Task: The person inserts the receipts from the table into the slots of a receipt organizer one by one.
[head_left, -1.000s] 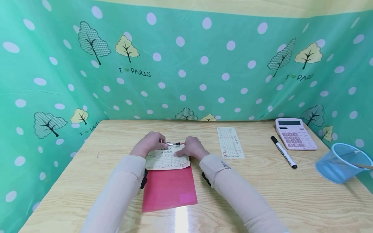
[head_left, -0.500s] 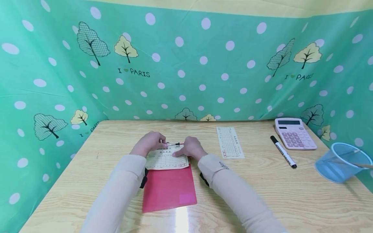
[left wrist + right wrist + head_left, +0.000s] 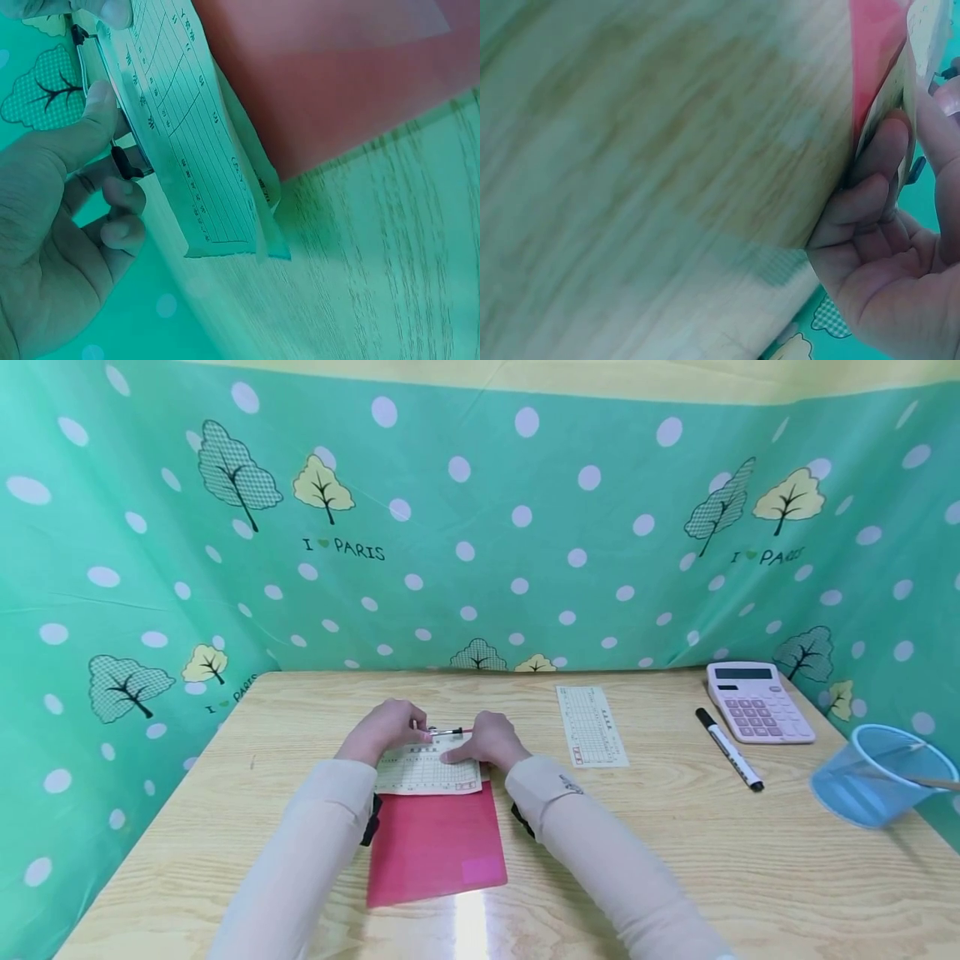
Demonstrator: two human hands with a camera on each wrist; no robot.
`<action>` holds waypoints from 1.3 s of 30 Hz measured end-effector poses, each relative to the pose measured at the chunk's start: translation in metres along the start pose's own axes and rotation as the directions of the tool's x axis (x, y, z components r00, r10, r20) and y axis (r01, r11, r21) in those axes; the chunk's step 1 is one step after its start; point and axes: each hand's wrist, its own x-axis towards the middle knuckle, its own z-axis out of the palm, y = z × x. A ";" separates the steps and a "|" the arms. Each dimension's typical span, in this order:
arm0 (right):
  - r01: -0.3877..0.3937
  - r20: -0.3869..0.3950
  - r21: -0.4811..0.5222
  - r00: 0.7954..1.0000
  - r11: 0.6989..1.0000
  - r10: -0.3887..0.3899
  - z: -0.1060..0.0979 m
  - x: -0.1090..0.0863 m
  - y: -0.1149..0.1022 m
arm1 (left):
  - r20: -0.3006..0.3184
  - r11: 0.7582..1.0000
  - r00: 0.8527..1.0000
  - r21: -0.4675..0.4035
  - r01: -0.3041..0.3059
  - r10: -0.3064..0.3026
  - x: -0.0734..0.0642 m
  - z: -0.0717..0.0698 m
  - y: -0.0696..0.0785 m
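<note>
A stack of printed paper slips [image 3: 423, 772] lies over the upper part of a red folder [image 3: 438, 852] in the head view. Along the slips' top edge runs a metal wire clip with black ends [image 3: 126, 161]. My left hand [image 3: 387, 729] pinches this clip, thumb on the wire and fingers behind it. From the right, my right hand [image 3: 491, 741] grips the slips, thumb on top and fingers underneath. In the right wrist view the right hand [image 3: 900, 277] has its fingers behind the slips [image 3: 889, 97], whose lower edges stand apart. Most of the clip is hidden in the head view.
Another printed slip [image 3: 592, 727] lies flat to the right of the hands. Farther right are a black-and-white marker [image 3: 729, 750], a pink calculator [image 3: 759, 703] and a blue mesh pen cup [image 3: 862, 785] with sticks in it. A green curtain [image 3: 480, 527] surrounds the wooden table [image 3: 637, 860].
The slips' lower right corner has shifted slightly left and up, with the right hand moving a little left. Its grip and the left hand's hold on the clip look unchanged.
</note>
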 end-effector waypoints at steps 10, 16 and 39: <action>0.018 -0.008 -0.012 1.000 1.000 -0.018 0.000 0.001 0.000 | -0.010 1.000 1.000 -0.019 0.019 -0.019 -0.003 0.001 0.001; 0.034 -0.019 -0.021 0.999 0.999 -0.035 -0.001 0.003 0.001 | -0.012 0.998 0.999 -0.041 0.037 -0.038 -0.004 0.002 0.003; 0.046 0.142 0.081 0.988 0.996 -0.057 -0.015 -0.004 0.010 | -0.043 0.997 0.998 -0.064 0.047 -0.050 -0.006 0.009 0.003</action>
